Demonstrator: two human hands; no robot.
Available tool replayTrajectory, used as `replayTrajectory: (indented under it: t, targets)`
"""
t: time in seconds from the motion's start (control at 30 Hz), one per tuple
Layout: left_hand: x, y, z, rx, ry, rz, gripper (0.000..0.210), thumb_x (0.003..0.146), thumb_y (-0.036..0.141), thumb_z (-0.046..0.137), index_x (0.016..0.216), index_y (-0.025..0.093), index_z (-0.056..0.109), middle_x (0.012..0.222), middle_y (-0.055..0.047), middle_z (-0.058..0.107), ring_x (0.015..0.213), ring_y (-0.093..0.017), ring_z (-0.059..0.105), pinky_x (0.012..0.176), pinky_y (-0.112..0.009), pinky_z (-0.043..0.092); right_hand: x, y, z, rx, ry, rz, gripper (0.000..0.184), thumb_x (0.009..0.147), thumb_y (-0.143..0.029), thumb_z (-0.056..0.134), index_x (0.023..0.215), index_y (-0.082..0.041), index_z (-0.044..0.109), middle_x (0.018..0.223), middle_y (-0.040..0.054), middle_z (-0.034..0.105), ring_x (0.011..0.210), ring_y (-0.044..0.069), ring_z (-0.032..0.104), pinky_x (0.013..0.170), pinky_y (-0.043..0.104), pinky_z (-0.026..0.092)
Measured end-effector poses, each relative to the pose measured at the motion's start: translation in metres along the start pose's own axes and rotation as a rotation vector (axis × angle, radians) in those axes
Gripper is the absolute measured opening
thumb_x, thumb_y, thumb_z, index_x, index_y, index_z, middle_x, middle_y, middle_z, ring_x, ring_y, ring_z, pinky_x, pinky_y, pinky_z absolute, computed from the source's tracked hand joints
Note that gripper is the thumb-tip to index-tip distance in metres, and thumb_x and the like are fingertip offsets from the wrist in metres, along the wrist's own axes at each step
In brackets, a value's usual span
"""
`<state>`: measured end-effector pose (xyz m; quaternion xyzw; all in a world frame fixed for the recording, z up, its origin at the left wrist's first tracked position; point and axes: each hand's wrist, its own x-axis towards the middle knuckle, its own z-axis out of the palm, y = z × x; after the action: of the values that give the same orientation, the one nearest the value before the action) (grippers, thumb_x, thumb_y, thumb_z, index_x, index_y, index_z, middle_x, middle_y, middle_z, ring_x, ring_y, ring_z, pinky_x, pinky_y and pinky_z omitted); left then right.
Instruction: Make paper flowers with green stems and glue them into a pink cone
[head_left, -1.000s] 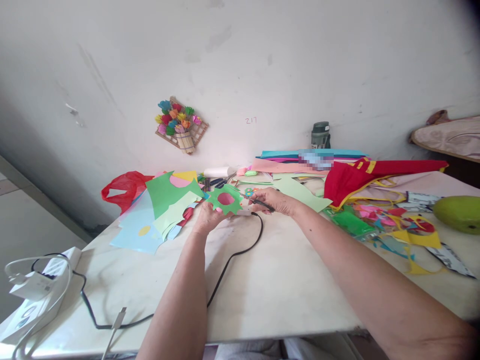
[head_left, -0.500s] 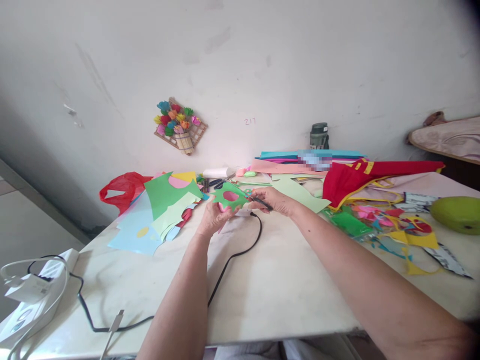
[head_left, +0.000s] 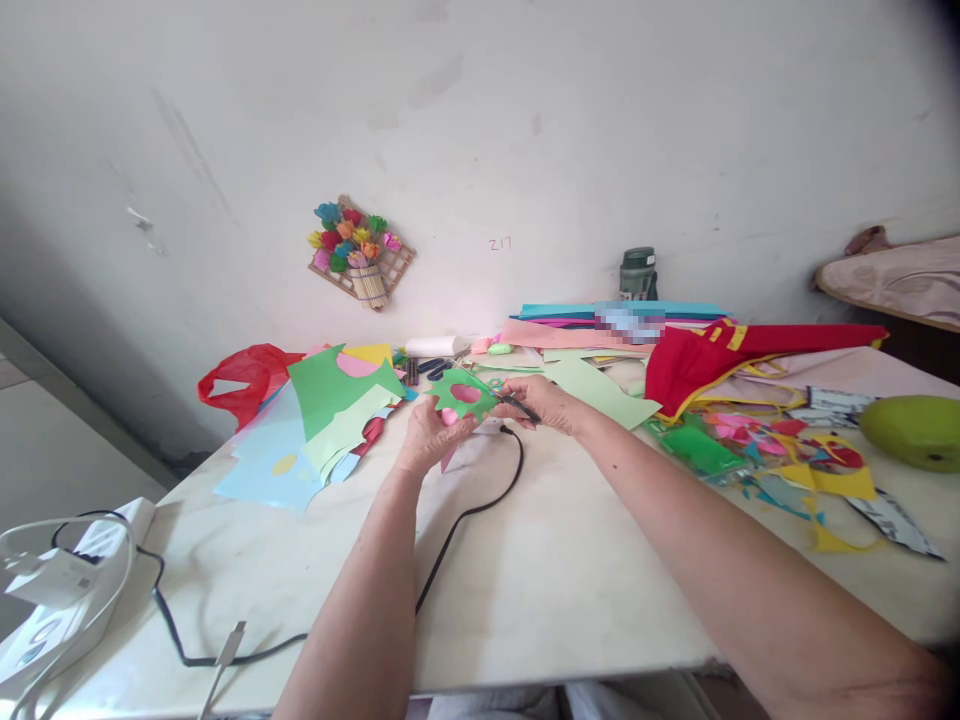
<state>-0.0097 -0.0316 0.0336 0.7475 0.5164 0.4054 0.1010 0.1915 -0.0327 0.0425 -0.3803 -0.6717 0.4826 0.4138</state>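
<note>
My left hand [head_left: 435,435] pinches a green paper cutout [head_left: 484,400] by its near left edge, just above the table. The cutout has a wavy outline, and a pink oval [head_left: 466,394] shows at its middle. From the right, my right hand [head_left: 544,402] grips a pair of dark-handled scissors [head_left: 517,405], fingers closed round the handles. The scissor blades reach to the cutout's right side; whether they are open or closed is too small to tell. A pink pointed piece [head_left: 448,460] shows below my left hand.
Coloured paper sheets [head_left: 270,465] and a red plastic bag [head_left: 251,385] lie at left. A black cable [head_left: 480,507] crosses the table to a power strip [head_left: 82,570]. Paper scraps [head_left: 825,480], a red cloth [head_left: 697,365] and a green melon-like object [head_left: 915,430] are at right.
The green cutout has tilted and turned slightly in my left hand. My right hand has shifted a little with the scissors, their blades now reaching further across the cutout's far edge.
</note>
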Motion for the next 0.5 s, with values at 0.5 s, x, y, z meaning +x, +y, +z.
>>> replayTrajectory:
  t: [0.5]
  targets:
    - [0.0011, 0.0068, 0.0035, 0.154, 0.029, -0.019, 0.048, 0.055, 0.060, 0.059, 0.063, 0.021, 0.032, 0.052, 0.005, 0.037, 0.051, -0.011, 0.040, 0.046, -0.022, 0.028, 0.0008, -0.0002, 0.0053, -0.046, 0.017, 0.020, 0.024, 0.059, -0.030, 0.069, 0.067, -0.015, 0.053, 0.040, -0.0073, 0.046, 0.032, 0.005, 0.038, 0.031, 0.017, 0.027]
